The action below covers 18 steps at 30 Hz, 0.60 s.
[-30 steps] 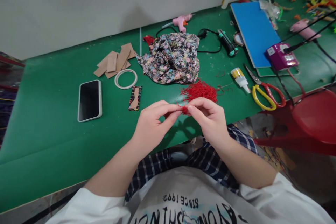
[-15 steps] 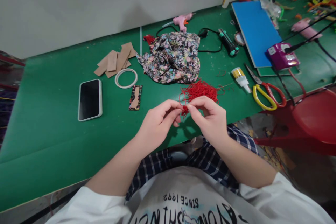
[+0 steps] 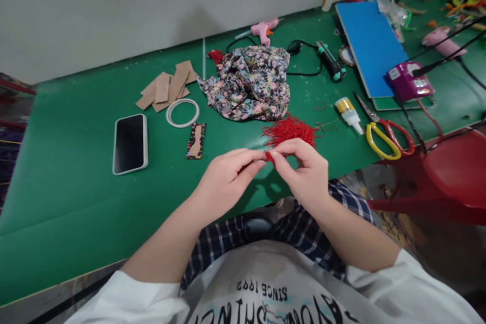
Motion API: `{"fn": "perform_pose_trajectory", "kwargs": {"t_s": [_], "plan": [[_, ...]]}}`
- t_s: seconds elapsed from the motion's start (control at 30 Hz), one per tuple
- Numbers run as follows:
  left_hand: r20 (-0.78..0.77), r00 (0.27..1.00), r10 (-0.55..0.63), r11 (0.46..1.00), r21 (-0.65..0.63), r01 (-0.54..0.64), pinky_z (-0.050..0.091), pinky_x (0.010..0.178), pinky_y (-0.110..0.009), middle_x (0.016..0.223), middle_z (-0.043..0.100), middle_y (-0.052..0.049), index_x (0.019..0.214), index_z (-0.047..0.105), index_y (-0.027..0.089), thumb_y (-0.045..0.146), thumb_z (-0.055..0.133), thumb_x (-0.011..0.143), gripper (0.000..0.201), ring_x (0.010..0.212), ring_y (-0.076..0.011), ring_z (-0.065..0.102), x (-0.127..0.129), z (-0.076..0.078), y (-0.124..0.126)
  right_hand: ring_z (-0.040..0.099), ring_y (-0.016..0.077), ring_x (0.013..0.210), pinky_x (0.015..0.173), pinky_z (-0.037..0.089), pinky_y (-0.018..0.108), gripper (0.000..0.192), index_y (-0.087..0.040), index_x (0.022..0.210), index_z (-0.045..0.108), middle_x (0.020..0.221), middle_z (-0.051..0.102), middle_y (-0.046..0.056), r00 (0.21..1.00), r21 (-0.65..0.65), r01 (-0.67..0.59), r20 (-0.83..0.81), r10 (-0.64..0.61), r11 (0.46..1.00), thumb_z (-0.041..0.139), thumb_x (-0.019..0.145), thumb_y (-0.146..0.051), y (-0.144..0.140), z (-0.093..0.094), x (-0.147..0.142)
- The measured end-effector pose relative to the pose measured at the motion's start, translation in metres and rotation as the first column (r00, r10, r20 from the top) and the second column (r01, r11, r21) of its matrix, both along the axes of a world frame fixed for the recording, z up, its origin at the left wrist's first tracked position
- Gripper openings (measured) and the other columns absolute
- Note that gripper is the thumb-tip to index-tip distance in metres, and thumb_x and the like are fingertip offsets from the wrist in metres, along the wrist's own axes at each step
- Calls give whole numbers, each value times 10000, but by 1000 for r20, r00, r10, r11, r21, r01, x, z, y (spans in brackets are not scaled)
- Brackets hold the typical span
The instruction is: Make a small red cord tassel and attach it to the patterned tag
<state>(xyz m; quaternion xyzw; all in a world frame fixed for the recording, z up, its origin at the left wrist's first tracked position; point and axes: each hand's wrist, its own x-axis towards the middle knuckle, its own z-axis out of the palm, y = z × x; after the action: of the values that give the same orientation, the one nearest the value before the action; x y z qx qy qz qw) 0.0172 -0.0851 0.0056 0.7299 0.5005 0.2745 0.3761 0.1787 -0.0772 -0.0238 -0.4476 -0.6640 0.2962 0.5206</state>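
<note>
Through the head camera I am pinching a small red yarn bundle (image 3: 270,157) between the right hand's (image 3: 306,169) thumb and forefinger, while the left hand's (image 3: 228,177) fingertips are touching its other side, whether gripping I cannot tell; the bundle is hovering over the green tabletop (image 3: 83,202), just nearer me than the loose red yarn strands (image 3: 290,130), with scissors (image 3: 383,136) lying further right

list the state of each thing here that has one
Small red piece, pinched
Right hand, pinching the piece
Left hand, thumb and forefinger at the piece
Red threads, loosely heaped
Floral cloth, crumpled
Phone, face up, screen dark
Scissors, blades look closed
Yellow-labelled bottle, lying down
Cardboard strips, overlapping
</note>
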Motion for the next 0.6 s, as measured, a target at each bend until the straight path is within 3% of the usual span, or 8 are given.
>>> {"fn": "perform_pose_trajectory", "kwargs": {"t_s": [0.1, 0.23, 0.6], "plan": [[6, 999, -35, 999, 2, 35, 422, 657, -200, 852, 614, 4, 941, 635, 210, 314, 513, 860, 179, 772, -108, 556, -1, 3, 2, 567, 106, 686, 655, 473, 267, 76, -199, 740, 605, 714, 623, -7, 1000, 9, -1, 17, 1, 1000, 591, 763, -128, 0, 0, 0], [66, 998, 13, 999, 47, -16, 426, 742, -207, 894, 608, -9, 864, 638, 190, 304, 560, 831, 142, 856, -116, 556, 1, 1, 3, 570, 104, 691, 659, 476, 266, 77, -198, 736, 610, 719, 630, -7, 999, 28, -8, 31, 8, 1000, 600, 758, -124, 0, -1, 0], [127, 987, 99, 995, -18, -97, 451, 675, -203, 734, 666, 12, 799, 680, 181, 257, 594, 807, 114, 696, -106, 599, 1, -2, 0, 588, 116, 685, 667, 483, 285, 67, -205, 757, 620, 713, 650, -5, 998, 0, -56, 36, 56, 998, 585, 780, -153, -1, 2, 1]]}}
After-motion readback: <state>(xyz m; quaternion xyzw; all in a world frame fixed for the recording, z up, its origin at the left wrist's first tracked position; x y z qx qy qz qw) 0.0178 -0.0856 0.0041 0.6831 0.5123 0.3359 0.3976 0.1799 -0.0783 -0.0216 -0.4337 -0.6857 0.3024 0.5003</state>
